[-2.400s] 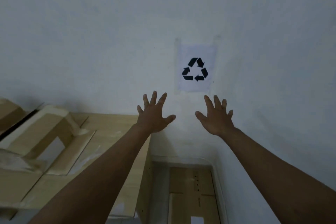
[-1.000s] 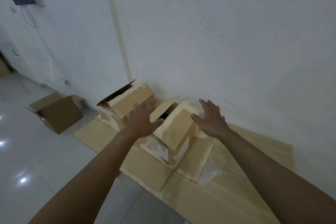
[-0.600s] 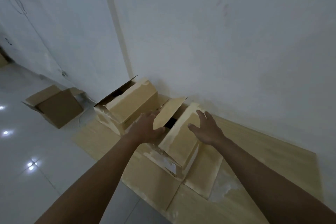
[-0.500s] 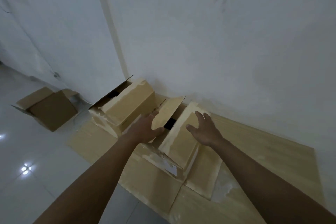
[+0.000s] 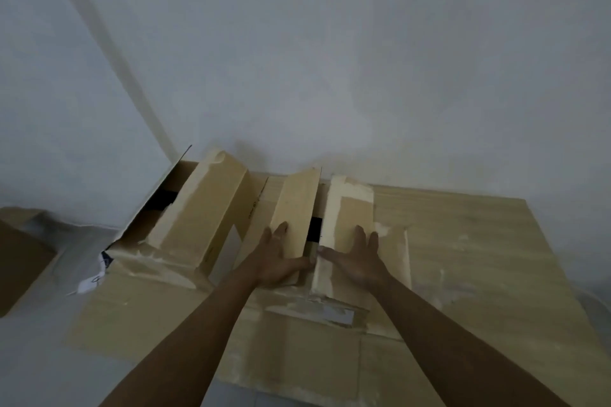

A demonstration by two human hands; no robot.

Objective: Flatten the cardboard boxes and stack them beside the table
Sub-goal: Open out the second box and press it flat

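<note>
Matt tan cardboard box [image 5: 344,225], torn patchy surface; matt painted wall [image 5: 330,59].

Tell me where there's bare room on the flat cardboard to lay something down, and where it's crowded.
Free: the flat cardboard right of the right box, up to the wall; also its near strip in front of both boxes. Crowded: back left, where the left box stands close beside the right one, with only a narrow gap between.

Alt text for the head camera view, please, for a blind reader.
Two bare hands rest on the top flaps of a cardboard box, the left hand on the raised left flap, the right hand flat on the right flap. A second open box stands to its left, both on flattened cardboard by a white wall.
</note>
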